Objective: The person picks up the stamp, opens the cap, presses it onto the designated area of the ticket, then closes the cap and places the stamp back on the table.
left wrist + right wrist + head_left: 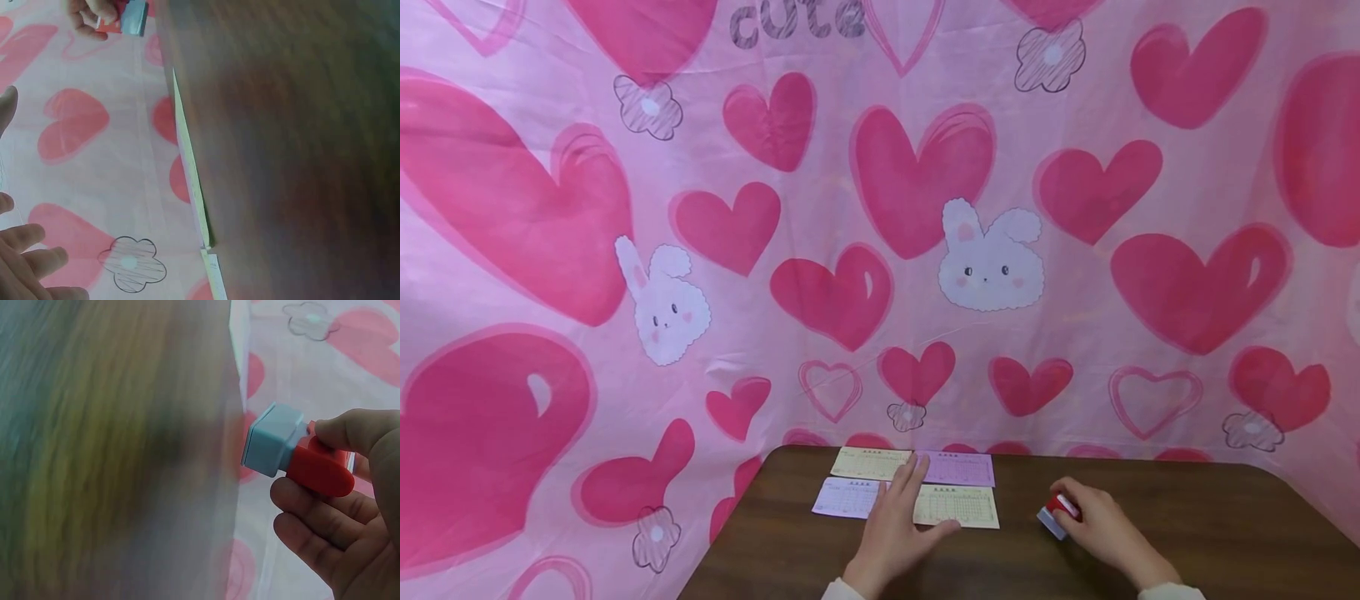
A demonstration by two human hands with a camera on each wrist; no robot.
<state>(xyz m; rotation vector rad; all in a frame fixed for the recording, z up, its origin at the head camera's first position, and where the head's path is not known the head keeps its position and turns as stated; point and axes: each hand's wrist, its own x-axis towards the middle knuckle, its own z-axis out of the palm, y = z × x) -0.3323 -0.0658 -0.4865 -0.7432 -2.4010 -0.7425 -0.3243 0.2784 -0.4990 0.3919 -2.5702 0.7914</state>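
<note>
My right hand [1105, 525] holds a small red stamp [319, 469] with a pale blue-grey base between thumb and fingers, tilted, over the right part of the table. Left of it, my left hand [895, 525] is spread with fingers straight, overlapping the printed slips in the head view. Front right among them lies a pale yellow slip [958, 507], and front left a lavender slip [842, 497], partly covered by the hand. Behind these are another yellow slip [865, 462] and a purple slip [962, 469]. In the left wrist view the slips show edge-on.
The dark wooden table [1210, 517] has rounded far corners. Right behind it hangs a pink cloth [820, 208] printed with hearts, rabbits and flowers, which also runs along the left side.
</note>
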